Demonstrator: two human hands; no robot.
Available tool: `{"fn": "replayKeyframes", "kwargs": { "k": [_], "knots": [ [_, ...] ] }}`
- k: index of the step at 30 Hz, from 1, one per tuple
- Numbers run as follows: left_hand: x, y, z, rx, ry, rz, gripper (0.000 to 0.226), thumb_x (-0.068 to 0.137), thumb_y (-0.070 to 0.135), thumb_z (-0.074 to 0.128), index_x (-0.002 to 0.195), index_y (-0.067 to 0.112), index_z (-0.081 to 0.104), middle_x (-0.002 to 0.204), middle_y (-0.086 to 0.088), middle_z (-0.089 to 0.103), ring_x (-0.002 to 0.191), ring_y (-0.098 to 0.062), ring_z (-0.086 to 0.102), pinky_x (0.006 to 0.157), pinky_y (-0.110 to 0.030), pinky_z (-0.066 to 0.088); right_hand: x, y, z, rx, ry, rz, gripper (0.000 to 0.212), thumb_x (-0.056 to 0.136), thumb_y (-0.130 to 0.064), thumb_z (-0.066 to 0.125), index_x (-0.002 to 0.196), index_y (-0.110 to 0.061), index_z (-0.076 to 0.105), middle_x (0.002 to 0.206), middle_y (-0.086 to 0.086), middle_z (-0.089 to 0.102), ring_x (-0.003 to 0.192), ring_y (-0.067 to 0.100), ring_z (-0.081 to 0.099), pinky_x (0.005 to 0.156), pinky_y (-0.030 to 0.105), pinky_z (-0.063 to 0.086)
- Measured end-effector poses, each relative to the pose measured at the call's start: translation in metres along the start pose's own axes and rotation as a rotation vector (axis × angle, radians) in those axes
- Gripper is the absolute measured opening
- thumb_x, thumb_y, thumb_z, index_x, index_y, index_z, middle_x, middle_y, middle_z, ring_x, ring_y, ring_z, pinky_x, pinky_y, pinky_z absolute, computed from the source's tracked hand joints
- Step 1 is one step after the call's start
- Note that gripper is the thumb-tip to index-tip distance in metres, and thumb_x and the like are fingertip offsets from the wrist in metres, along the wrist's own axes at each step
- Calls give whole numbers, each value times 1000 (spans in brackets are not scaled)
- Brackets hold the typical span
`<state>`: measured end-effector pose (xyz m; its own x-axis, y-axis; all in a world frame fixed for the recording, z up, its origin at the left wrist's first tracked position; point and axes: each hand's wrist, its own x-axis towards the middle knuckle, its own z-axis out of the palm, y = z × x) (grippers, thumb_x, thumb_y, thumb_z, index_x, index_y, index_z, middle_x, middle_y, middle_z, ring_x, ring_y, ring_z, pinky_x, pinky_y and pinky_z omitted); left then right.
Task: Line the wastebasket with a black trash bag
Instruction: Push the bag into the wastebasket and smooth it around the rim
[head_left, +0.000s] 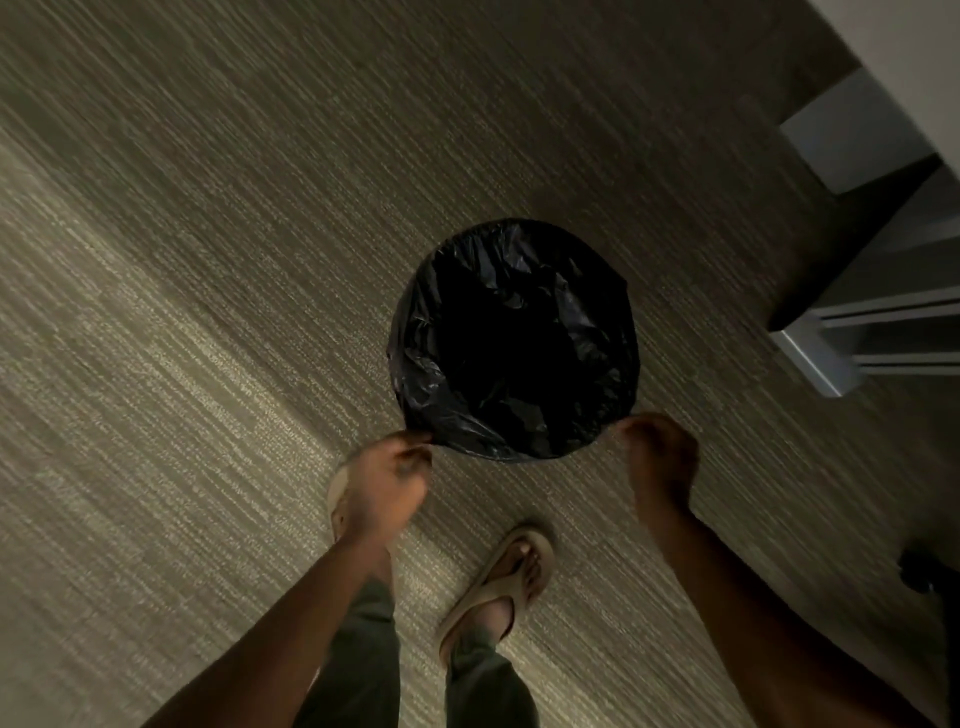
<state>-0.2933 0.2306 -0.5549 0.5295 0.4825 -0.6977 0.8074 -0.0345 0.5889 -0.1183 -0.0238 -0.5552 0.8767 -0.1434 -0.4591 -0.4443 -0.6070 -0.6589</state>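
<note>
A round wastebasket stands on the carpet, seen from straight above, and a black trash bag (514, 338) covers its whole mouth and rim, so the basket itself is hidden. The crinkled plastic hangs down inside. My left hand (387, 483) pinches the bag's edge at the near left of the rim. At the near right of the rim, my right hand (662, 457) is curled with its fingertips on the bag's edge.
Striped grey-brown carpet (208, 312) lies all around. A light-coloured furniture leg and frame (831, 353) stands to the right of the basket. My two feet in tan sandals (509, 577) are just below the basket. A dark object (930, 571) sits at the right edge.
</note>
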Motion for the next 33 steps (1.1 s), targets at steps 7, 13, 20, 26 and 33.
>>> {"fn": "replayKeyframes", "kwargs": {
  "k": [7,13,20,26,33],
  "knots": [
    [49,54,-13,-605,241,-394,10,93,13,68,87,20,73,89,-2,71,85,-19,62,84,-32,50,34,-64,14,-16,296,15,23,93,-16,59,113,-9,68,115,6,61,93,23,61,75,29,47],
    [56,60,-2,-780,190,-473,22,102,12,48,103,15,70,94,-2,75,84,-17,65,81,-33,55,31,-76,48,-271,34,-136,52,109,-34,41,153,-6,44,155,22,42,138,36,47,111,41,40],
    [62,56,-3,-821,-31,-356,35,103,52,49,117,32,75,115,-10,80,96,-38,72,93,-49,56,56,-60,46,-87,-118,58,63,109,-52,21,158,-14,36,161,16,40,146,35,43,118,42,36],
    [52,68,-6,-53,662,195,48,95,39,70,123,1,58,116,-3,56,113,-12,59,80,-21,48,62,-69,35,-284,72,-284,68,106,-54,37,161,-14,27,164,18,32,150,33,36,113,34,32],
    [38,39,13,942,-29,661,57,104,54,38,149,24,57,163,-11,44,160,-37,20,131,-54,9,77,-63,40,-402,-184,-90,69,107,-58,25,161,-16,27,155,23,47,136,44,51,105,44,44]
  ]
}}
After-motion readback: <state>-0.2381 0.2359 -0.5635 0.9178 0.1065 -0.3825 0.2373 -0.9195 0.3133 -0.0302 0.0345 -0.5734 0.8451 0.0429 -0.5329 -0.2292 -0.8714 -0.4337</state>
